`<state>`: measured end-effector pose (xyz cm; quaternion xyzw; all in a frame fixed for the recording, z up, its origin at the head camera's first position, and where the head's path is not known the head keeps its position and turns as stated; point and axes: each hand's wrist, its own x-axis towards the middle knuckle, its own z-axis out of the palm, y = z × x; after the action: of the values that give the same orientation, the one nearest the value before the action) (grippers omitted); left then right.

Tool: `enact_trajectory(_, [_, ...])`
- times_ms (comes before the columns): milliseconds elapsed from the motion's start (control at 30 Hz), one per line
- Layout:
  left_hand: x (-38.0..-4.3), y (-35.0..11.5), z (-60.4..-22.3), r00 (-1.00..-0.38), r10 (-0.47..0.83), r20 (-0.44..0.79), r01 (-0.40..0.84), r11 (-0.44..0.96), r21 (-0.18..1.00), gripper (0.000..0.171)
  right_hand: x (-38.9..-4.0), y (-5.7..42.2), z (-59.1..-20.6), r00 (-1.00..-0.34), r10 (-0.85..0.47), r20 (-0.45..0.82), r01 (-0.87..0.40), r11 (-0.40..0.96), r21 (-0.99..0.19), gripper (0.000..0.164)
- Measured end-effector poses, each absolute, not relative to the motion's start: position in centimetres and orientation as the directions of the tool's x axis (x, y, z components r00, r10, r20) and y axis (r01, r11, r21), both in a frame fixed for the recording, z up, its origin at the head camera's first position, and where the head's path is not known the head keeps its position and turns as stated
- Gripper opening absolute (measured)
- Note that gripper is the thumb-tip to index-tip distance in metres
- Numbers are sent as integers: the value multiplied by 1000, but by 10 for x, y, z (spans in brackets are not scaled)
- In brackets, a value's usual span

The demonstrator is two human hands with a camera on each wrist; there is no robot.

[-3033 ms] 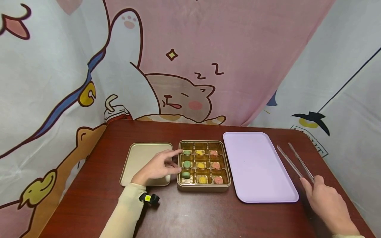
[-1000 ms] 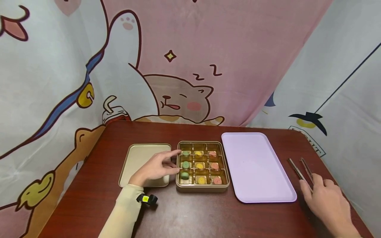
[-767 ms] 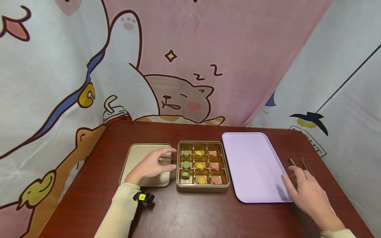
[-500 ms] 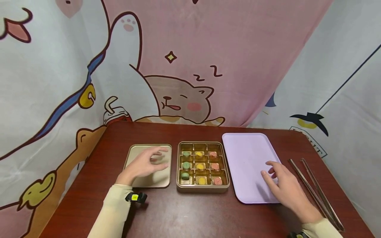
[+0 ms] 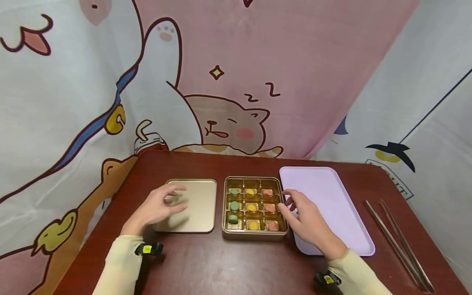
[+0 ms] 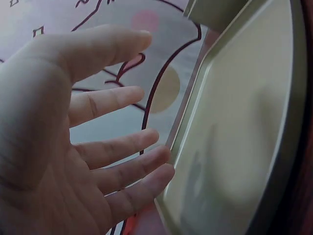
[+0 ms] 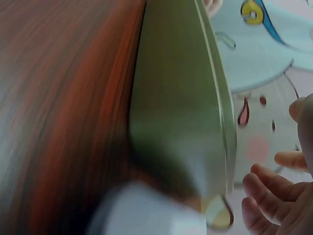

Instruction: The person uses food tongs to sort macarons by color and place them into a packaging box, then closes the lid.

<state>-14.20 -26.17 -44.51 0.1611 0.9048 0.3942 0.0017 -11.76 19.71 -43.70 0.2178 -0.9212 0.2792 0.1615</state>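
A gold tin box (image 5: pixel 254 236) stands in the middle, divided into compartments by a gold insert. Green macarons (image 5: pixel 234 205) fill its left column, yellow macarons (image 5: pixel 252 207) the middle one, and pink macarons (image 5: pixel 270 207) the right one. My left hand (image 5: pixel 153 209) hovers over the left part of the flat gold lid (image 5: pixel 200 205), fingers apart and holding nothing. In the left wrist view the lid's inner face (image 6: pixel 234 132) lies beyond my fingers. At the box's right edge is my right hand (image 5: pixel 309 221), thumb and fingers spread; whether it touches the rim I cannot tell.
A lilac tray (image 5: pixel 332 196) lies right of the box, partly under my right hand and forearm. Metal tongs (image 5: pixel 391 241) rest on the table (image 5: pixel 221 270) farther right. A printed cartoon cloth (image 5: pixel 309 73) hangs behind the table.
My right hand has let go of the tongs, leaving them on the table, and moved left to the box. My left hand has drawn away leftward from the box's left edge.
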Motion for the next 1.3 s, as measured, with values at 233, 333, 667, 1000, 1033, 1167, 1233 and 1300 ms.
enact_trajectory(233, [-136,-284,-449,-961,249,120,263,689,675,51,-118,145,-433,-841,-389,377,-540,661,-521,39])
enact_trajectory(333, [-135,-294,-451,-968,225,113,242,703,669,51,-118,126,-431,-839,-402,367,-544,646,-536,40])
enact_trajectory(667, [-134,-312,-458,-983,178,49,171,777,605,55,-121,83,-430,-844,-445,299,-527,593,-609,44])
enact_trajectory(1000, [-138,-309,-466,-974,215,67,214,793,570,53,-120,66,-431,-831,-474,292,-540,561,-627,43])
enact_trajectory(1033, [-138,-309,-466,-972,224,71,224,794,565,53,-120,66,-431,-830,-474,293,-541,560,-627,42])
enact_trajectory(1167, [-142,-308,-470,-959,267,91,273,800,535,49,-119,63,-431,-830,-479,285,-539,560,-629,43])
enact_trajectory(1233, [-143,-308,-471,-953,285,105,297,807,511,46,-119,62,-430,-831,-483,275,-535,562,-630,44])
enact_trajectory(1300, [-145,-309,-472,-949,294,111,310,818,485,44,-119,61,-430,-832,-489,262,-531,565,-632,47])
